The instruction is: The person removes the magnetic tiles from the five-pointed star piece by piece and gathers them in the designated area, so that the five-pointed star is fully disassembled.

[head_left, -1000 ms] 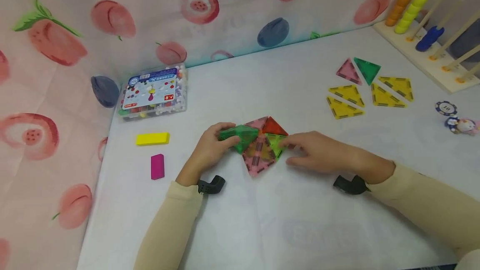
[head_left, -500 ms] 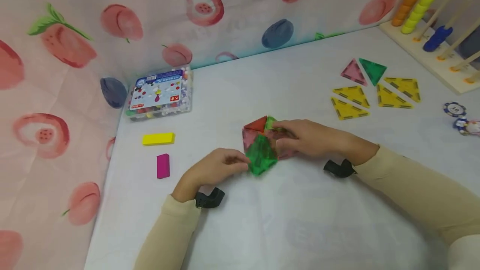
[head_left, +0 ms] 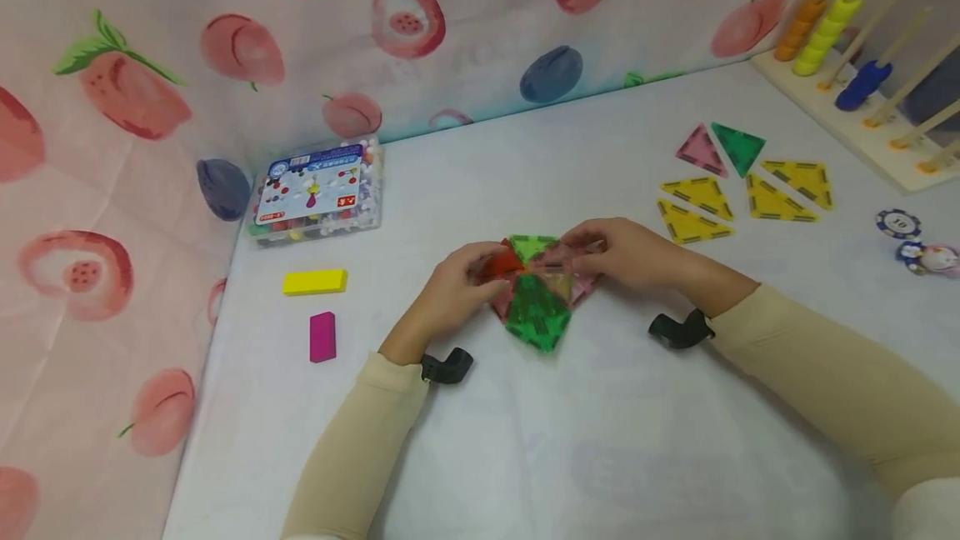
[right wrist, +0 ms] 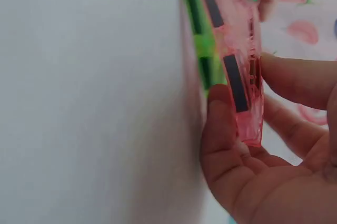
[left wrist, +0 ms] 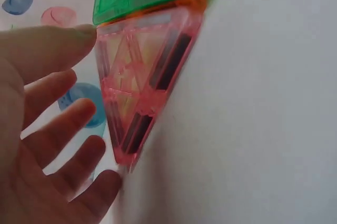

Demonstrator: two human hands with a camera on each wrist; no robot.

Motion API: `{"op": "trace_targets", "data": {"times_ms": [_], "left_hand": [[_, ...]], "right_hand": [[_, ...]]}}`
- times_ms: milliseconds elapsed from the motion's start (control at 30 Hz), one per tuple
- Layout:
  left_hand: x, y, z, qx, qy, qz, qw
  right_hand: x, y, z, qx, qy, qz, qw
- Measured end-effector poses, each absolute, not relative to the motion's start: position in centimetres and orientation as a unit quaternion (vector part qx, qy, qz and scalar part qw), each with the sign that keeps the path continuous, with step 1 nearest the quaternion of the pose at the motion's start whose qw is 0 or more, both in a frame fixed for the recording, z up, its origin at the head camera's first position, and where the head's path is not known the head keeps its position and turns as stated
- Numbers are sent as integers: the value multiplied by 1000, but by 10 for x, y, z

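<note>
Two-Hand Support of the Tile Cluster

Position: The tile cluster (head_left: 536, 294) sits at mid-table, between both hands. Its translucent triangles meet edge to edge: a light green tile (head_left: 531, 245) at the far side, a red tile (head_left: 507, 259) at the left, and a dark green tile (head_left: 538, 322) nearest the person. The views do not show whether the cluster lies fully flat.

Left hand (head_left: 459, 286): The fingers are spread and loosely bent. The thumb touches the left side of the cluster, by a pink tile (left wrist: 139, 77). No firm pinch shows.

Right hand (head_left: 630, 255): The thumb and a finger pinch the right-hand pink tile (right wrist: 239, 61) at the opposite end.

Surroundings: A loose pink tile (head_left: 702, 150), a loose green tile (head_left: 740, 148) and four yellow tiles (head_left: 705, 192) lie well apart from the cluster, at its far right. A yellow block (head_left: 315, 282) and a magenta block (head_left: 322, 337) lie to the left.

Step in hand: This appears to be steadying or adjusting the cluster from both sides.

Next move: Further handling likely calls for light, even pressure at both ends. Uneven pull could part the seams.
</note>
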State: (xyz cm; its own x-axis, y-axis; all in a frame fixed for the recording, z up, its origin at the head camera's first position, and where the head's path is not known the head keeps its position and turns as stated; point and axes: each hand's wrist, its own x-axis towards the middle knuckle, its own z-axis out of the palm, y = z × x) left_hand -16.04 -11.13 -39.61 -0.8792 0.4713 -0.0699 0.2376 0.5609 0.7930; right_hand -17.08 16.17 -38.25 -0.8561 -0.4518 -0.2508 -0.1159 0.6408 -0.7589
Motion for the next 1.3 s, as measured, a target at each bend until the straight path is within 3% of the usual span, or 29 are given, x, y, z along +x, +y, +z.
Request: {"op": "trace_targets", "data": {"times_ms": [300,967,1300], "left_hand": [[-180,-106,-402,255,859,421,138],[-181,-104,-413,267,886,361,116],[-181,-104,-414,270,888,354,116]], "right_hand": [[-198,150,-386,-164,874,-401,220],[-205,165,-381,-160,891,-346,245],[-207,168,-383,-136,923,-314,175]]}}
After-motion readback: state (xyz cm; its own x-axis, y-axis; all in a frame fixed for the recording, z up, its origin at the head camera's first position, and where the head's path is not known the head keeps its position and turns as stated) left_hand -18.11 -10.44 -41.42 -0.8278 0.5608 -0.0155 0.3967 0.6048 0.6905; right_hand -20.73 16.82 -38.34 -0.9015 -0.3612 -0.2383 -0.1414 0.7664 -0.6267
